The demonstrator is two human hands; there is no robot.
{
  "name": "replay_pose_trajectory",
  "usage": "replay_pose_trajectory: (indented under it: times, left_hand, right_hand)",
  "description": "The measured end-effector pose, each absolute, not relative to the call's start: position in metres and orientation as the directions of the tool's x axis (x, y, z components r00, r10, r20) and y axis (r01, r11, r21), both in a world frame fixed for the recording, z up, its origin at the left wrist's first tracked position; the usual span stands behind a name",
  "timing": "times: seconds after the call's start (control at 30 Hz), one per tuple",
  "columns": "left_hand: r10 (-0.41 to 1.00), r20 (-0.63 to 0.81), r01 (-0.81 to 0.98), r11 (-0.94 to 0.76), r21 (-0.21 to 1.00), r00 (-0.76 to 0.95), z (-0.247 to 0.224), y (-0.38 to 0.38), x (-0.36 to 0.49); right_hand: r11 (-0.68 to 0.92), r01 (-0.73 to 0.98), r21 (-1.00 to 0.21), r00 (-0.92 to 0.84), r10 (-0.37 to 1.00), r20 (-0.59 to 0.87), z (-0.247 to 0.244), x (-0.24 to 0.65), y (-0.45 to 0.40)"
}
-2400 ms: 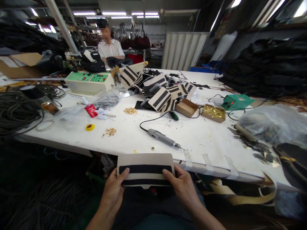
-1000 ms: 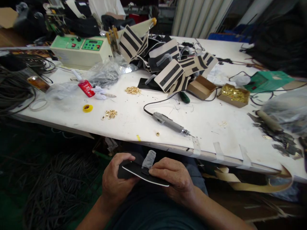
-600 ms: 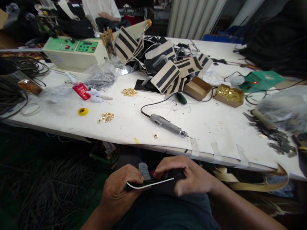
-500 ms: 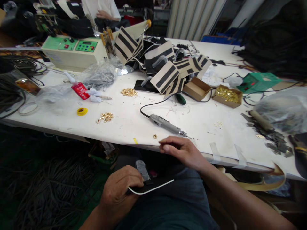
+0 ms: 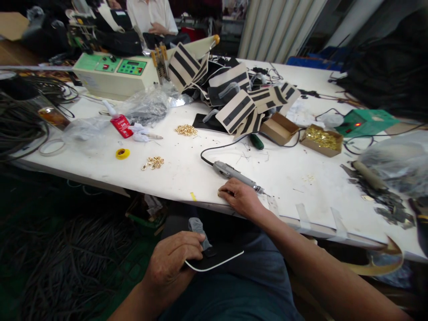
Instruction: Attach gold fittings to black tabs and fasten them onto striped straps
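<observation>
My left hand (image 5: 175, 257) is closed on the edge of a black piece with a white rim (image 5: 227, 255), held over my lap; a strip wrapped in clear plastic (image 5: 198, 228) stands up from it. At the table's front edge my right hand (image 5: 239, 196) pinches a small gold fitting (image 5: 219, 194), mostly hidden by the fingertips. Just behind that hand lies a grey electric screwdriver (image 5: 234, 173), its bit pointing right. Small gold clasps (image 5: 153, 162) sit in a loose pile to the left, with another gold pile (image 5: 186, 129) farther back.
A red glue bottle (image 5: 121, 125) and yellow tape roll (image 5: 122, 154) lie at left. Striped panels (image 5: 236, 111) are heaped behind, near a box of gold parts (image 5: 321, 139) and a green power unit (image 5: 366, 122). A person in a white shirt (image 5: 150, 15) is across the table.
My right hand has closed over the small gold fitting that lay alone by the table edge. My left thumb has shifted up against the plastic-wrapped strip. The view has moved slightly.
</observation>
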State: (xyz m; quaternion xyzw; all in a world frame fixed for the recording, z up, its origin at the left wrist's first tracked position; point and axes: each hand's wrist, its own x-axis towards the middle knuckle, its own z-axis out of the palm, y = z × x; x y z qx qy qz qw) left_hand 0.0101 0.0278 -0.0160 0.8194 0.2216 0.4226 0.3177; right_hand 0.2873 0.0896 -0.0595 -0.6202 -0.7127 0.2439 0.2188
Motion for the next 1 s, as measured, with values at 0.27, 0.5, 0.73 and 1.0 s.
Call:
replay_pose_trajectory:
  times: [0.27, 0.5, 0.73, 1.0]
  left_hand:
    - [0.649, 0.526, 0.126, -0.687, 0.716, 0.549, -0.020, 0.024, 0.014]
    - [0.657, 0.534, 0.150, -0.694, 0.704, 0.532, -0.022, 0.020, 0.017]
    - [0.653, 0.534, 0.148, -0.696, 0.703, 0.536, -0.019, 0.021, 0.019]
    - [0.613, 0.550, 0.143, -0.731, 0.668, 0.568, -0.009, 0.020, 0.014]
  right_hand:
    - [0.315, 0.823, -0.473, -0.254, 0.948, 0.190, -0.068, 0.282, 0.078]
    - [0.340, 0.841, -0.421, -0.256, 0.935, 0.243, -0.072, 0.280, 0.076]
    - [0.155, 0.571, -0.806, -0.091, 0.988, 0.126, -0.054, 0.282, 0.072]
    - [-0.116, 0.115, -0.987, -0.504, 0.849, -0.158, 0.001, 0.265, 0.035]
